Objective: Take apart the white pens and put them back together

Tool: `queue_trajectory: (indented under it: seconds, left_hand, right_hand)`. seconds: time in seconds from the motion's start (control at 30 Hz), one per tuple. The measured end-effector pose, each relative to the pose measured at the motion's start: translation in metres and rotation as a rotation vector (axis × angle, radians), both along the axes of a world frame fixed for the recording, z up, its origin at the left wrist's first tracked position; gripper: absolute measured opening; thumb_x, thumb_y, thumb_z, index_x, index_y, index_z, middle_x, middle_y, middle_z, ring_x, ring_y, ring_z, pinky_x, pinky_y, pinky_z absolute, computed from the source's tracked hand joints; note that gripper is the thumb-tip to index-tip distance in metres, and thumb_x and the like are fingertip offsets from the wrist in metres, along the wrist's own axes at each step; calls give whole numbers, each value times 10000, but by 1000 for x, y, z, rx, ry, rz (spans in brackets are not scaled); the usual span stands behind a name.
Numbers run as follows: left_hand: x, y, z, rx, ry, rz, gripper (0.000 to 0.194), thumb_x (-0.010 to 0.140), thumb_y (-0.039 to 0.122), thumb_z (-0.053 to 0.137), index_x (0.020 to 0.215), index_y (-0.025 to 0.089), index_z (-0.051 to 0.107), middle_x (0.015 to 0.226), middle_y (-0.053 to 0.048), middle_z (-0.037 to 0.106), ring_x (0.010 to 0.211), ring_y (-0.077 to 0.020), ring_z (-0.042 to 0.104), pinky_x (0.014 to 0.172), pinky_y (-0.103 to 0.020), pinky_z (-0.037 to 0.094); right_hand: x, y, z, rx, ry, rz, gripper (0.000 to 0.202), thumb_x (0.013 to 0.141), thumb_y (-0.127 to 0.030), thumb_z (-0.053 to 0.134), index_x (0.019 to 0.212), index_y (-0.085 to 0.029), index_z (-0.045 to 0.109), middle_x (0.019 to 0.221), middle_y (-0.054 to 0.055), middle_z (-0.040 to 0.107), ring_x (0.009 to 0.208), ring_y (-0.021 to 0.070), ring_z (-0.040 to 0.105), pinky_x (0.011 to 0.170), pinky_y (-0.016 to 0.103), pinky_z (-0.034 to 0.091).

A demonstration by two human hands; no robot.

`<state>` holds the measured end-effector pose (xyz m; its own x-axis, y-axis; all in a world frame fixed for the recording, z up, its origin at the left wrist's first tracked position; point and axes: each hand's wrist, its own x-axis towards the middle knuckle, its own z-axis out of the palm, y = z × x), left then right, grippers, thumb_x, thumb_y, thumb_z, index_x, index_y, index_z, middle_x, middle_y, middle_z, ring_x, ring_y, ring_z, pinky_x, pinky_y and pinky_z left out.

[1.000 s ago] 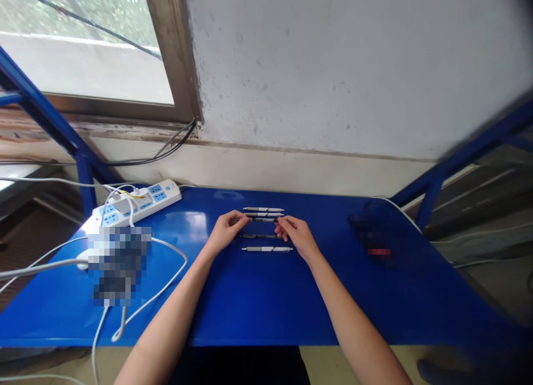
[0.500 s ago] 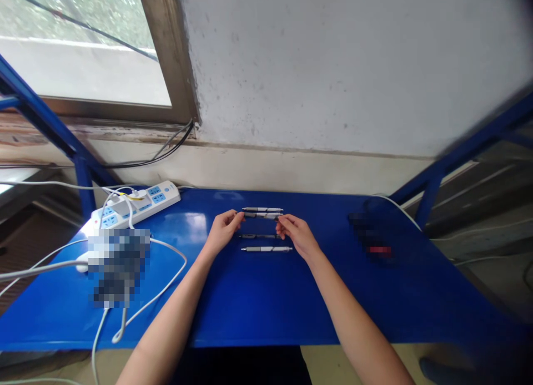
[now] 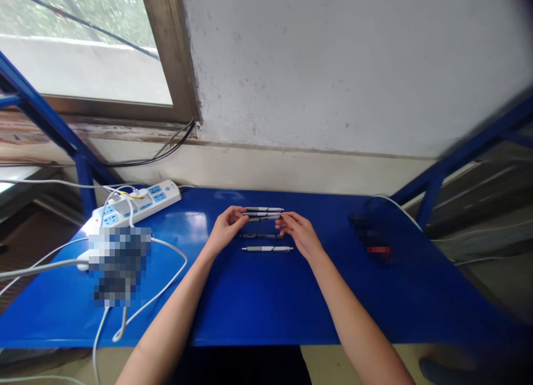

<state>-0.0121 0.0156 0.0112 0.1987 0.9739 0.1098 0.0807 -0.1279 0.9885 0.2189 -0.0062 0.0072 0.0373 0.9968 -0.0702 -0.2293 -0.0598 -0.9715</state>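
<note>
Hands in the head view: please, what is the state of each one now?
Left hand: at the left end of the tilted pen; whether it holds cannot be told.
Right hand: closed on that pen's right end.

Pens [image 3: 267, 248] cross the gap between the left hand [image 3: 227, 228] and the right hand [image 3: 300, 234]; nearer the body, blue tabletop [image 3: 266, 302] lies open. Left of the left hand, open room ends at a looped white cable [image 3: 185, 258], the power strip [image 3: 167, 192] beyond (pixelation hides part there). Right of the right hand, room reaches a dark, red-marked object [image 3: 378, 250].
</note>
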Motion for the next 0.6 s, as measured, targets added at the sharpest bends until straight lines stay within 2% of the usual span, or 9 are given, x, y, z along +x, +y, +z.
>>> queue_trajectory:
  seconds: [0.07, 0.13, 0.2, 0.27, 0.33, 0.4, 0.53, 0.6]
  left_hand:
    - [0, 1, -1, -51, 1, 33, 384, 836, 525, 541, 953, 166, 612, 638, 17, 556, 503, -87, 453, 487, -209, 346]
    - [0, 1, -2, -99, 35, 26, 444, 864, 562, 463, 803, 150, 616, 575, 13, 529, 470, -86, 428, 470, -214, 332]
    - [0, 1, -3, -92, 79, -8, 460, 857, 563, 476, 699, 147, 594, 549, 11, 516, 477, -87, 432, 472, -210, 327]
    - [1, -1, -2, -36, 85, -30, 385, 821, 527, 562, 735, 152, 597, 584, 15, 536, 518, -90, 461, 488, -199, 337]
    - [2, -2, -1, 5, 39, -32, 329, 781, 486, 632, 867, 169, 603, 669, 17, 576, 553, -90, 490, 500, -191, 352]
    - [3, -2, -1, -13, -1, -29, 348, 792, 485, 621, 955, 178, 597, 692, 19, 583, 530, -83, 481, 487, -190, 352]
    - [2, 0, -4, -115, 42, -63, 453, 870, 552, 463, 789, 139, 632, 573, 3, 532, 468, -81, 435, 443, -198, 314]
    - [1, 0, -6, -91, 56, -87, 440, 860, 541, 491, 775, 137, 642, 586, -2, 540, 497, -86, 457, 455, -197, 326]
  right_hand:
    - [0, -1, 2, -12, 24, -2, 313, 700, -442, 753, 855, -180, 678, 804, 74, 713, 739, 205, 671, 575, 283, 500]
    - [-1, -1, 3, -16, 31, 4, 317, 695, -438, 759, 862, -181, 680, 815, 77, 719, 755, 211, 680, 589, 286, 507]
    - [-1, -1, 4, -16, 36, 10, 320, 692, -435, 763, 869, -182, 681, 816, 76, 722, 757, 211, 683, 587, 282, 504]
    - [0, -1, 4, -14, 41, 5, 318, 692, -432, 765, 874, -185, 682, 814, 73, 723, 755, 208, 685, 583, 276, 498]
    - [0, -1, 4, -13, 46, -8, 311, 694, -431, 763, 871, -189, 683, 811, 70, 724, 752, 206, 686, 585, 276, 496]
    - [0, -1, 5, -11, 52, -10, 305, 698, -429, 759, 871, -191, 681, 813, 70, 725, 756, 208, 687, 588, 279, 498]
    - [0, -2, 6, -4, 62, 17, 300, 707, -417, 754, 888, -193, 670, 829, 71, 724, 779, 216, 688, 586, 281, 502]
    - [0, -2, 5, -10, 51, 10, 307, 705, -421, 754, 889, -191, 665, 825, 70, 724, 780, 215, 688, 589, 281, 503]
